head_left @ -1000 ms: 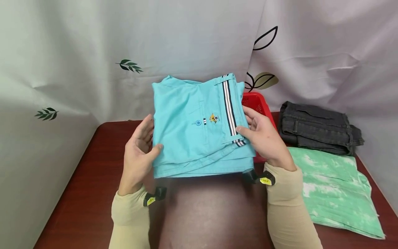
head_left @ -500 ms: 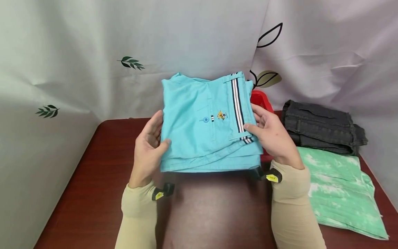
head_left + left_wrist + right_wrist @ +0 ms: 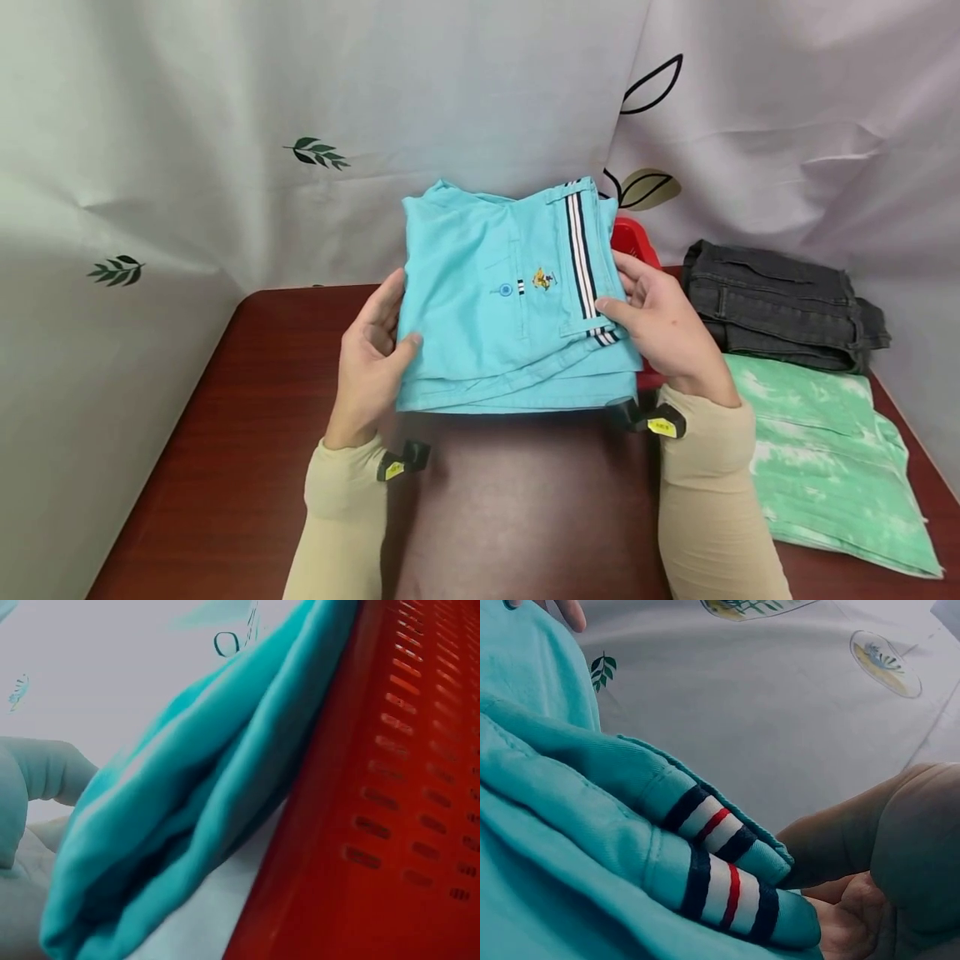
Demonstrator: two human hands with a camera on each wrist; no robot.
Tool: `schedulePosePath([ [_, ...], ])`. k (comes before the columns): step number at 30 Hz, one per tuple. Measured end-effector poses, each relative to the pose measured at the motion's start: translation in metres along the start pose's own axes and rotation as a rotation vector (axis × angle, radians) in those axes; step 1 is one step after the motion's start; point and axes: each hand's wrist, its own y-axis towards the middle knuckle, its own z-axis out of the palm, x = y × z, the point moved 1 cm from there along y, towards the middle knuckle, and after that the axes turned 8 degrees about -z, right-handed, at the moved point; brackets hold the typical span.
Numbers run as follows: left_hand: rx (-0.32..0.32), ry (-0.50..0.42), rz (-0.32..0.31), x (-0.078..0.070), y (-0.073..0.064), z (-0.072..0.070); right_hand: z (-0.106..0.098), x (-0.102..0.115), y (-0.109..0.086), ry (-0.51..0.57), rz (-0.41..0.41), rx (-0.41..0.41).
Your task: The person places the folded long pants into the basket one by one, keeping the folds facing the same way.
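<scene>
Folded turquoise trousers [image 3: 465,325] are held up flat between my two hands, showing a striped waistband, a blue button and a small embroidered emblem. My left hand [image 3: 367,362] grips their left edge, thumb on top and fingers behind. At the waistband end, my right hand [image 3: 667,329] pinches the cloth, its thumb lying on the striped band [image 3: 581,258]. The layered fold shows edge-on in the left wrist view, close beside a red basket wall [image 3: 330,855]. In the right wrist view the right thumb [image 3: 832,840] presses at the waistband's end.
The red slotted basket [image 3: 632,237] stands behind the trousers, mostly hidden by them. To the right lie folded dark grey jeans [image 3: 780,308] and, in front of those, a folded green-and-white garment [image 3: 832,467]. A pale curtain [image 3: 465,92] hangs behind the dark red table [image 3: 247,417].
Both hands have carried the turquoise trousers a little to the right in view, over more of the red basket. The grips look the same, and the other garments lie still.
</scene>
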Motion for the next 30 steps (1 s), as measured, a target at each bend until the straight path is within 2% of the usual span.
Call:
schedulePosePath([
  [13, 0.007, 0.034, 0.015, 0.006, 0.002, 0.009, -0.004, -0.003, -0.002, -0.04, -0.017, -0.019],
  [19, -0.007, 0.043, 0.03, 0.01, 0.002, 0.01, -0.003, -0.003, 0.001, -0.053, -0.001, -0.037],
  [26, -0.021, 0.127, 0.024, 0.012, 0.003, 0.012, -0.003, -0.005, 0.003, -0.099, -0.002, -0.049],
  [30, -0.02, 0.162, 0.026, 0.014, 0.004, 0.012, -0.002, -0.008, 0.005, -0.162, -0.015, -0.044],
])
